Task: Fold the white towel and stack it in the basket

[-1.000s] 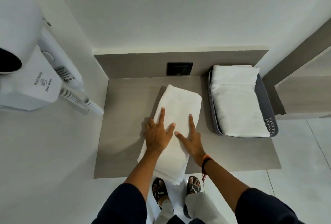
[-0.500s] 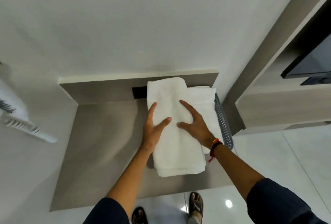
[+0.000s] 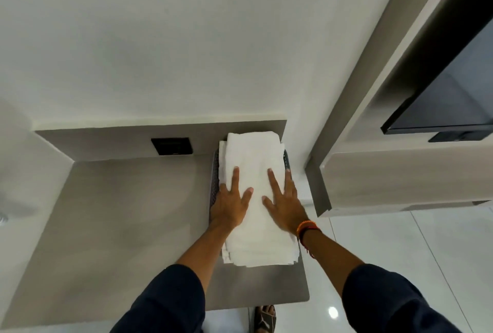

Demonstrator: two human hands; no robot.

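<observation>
Two flat, open hands, left [image 3: 231, 200] and right [image 3: 283, 200], gripping nothing, pressing white towel [image 3: 256, 172] atop basket [image 3: 213, 186] stack on tabletop [image 3: 128, 215]; no legible writing.

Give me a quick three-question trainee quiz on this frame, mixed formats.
1. True or false: both hands lie flat on the folded towel.
2. Which wrist wears the orange band? A) left B) right
3. Fill in: the towel sits on top of another towel in the grey ____.

Key:
1. True: left hand and right hand press it with fingers spread.
2. B
3. basket, at the right end of the shelf, beside the black wall socket.
</observation>
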